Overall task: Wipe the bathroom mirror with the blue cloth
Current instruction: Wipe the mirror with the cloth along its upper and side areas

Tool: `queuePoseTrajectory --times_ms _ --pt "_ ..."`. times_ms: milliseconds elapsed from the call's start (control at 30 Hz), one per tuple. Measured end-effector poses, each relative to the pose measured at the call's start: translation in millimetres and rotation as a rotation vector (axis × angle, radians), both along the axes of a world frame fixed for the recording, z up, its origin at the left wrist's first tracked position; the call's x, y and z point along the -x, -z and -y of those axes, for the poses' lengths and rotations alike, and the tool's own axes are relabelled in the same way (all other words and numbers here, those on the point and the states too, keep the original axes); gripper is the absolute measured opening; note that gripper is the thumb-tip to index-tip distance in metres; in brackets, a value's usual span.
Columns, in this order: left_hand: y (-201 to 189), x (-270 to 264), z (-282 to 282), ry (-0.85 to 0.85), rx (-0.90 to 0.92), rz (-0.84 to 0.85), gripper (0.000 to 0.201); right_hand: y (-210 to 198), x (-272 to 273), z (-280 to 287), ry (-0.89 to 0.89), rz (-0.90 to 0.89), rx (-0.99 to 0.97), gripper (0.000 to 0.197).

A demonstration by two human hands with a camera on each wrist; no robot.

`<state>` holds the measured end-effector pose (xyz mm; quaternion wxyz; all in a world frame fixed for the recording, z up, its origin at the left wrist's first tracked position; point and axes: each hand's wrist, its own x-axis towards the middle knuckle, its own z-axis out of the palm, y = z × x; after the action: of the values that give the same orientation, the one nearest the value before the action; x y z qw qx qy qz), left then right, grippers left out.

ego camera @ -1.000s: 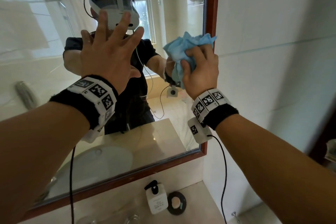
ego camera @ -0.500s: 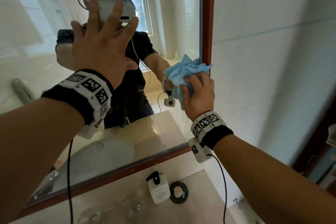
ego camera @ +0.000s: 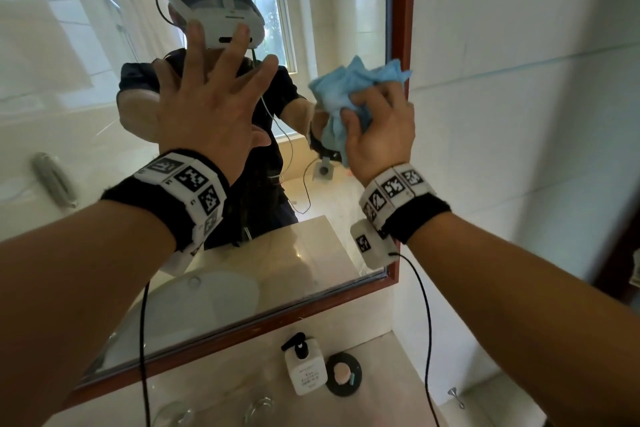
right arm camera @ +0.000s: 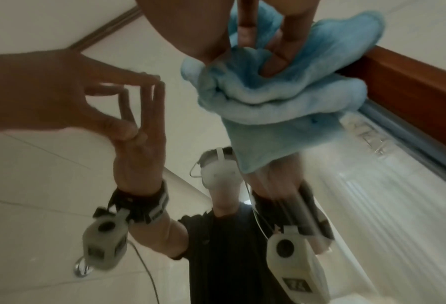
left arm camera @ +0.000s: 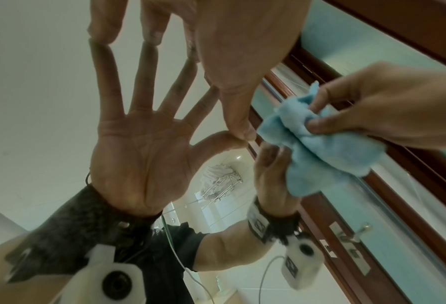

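Two hands are reaching up to one mirror (ego camera: 104,97): the left hand (ego camera: 211,107) is spreading its fingers straight, their tips touching the glass, and the right hand (ego camera: 381,135) is gripping one bunched blue cloth (ego camera: 349,87), pressing it against the glass beside the right frame edge. One soap bottle (ego camera: 306,369) is standing below.

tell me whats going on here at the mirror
A person is wiping a wood-framed bathroom mirror. Their right hand grips a bunched blue cloth against the glass near the mirror's right edge. Their left hand is spread flat, fingertips touching the glass. A soap dispenser stands on the counter below.
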<state>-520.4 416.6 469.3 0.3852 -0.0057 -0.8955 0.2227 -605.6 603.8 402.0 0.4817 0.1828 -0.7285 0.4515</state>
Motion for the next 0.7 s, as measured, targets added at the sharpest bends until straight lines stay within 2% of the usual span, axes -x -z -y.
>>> queuePoseTrajectory --times_ms 100,233,433,700 --pt "1 0 -1 -0.008 0.003 0.001 0.101 -34 4 -2 0.003 -0.043 0.021 0.010" --pt "5 0 0 -0.011 0.007 0.002 0.101 -37 7 -5 -0.012 -0.031 -0.002 0.010" --pt "8 -1 -3 -0.007 0.001 0.006 0.101 -14 9 -5 -0.028 -0.017 0.008 0.010" --pt "12 3 1 0.005 0.003 0.005 0.099 57 5 -8 0.012 0.057 -0.070 0.014"
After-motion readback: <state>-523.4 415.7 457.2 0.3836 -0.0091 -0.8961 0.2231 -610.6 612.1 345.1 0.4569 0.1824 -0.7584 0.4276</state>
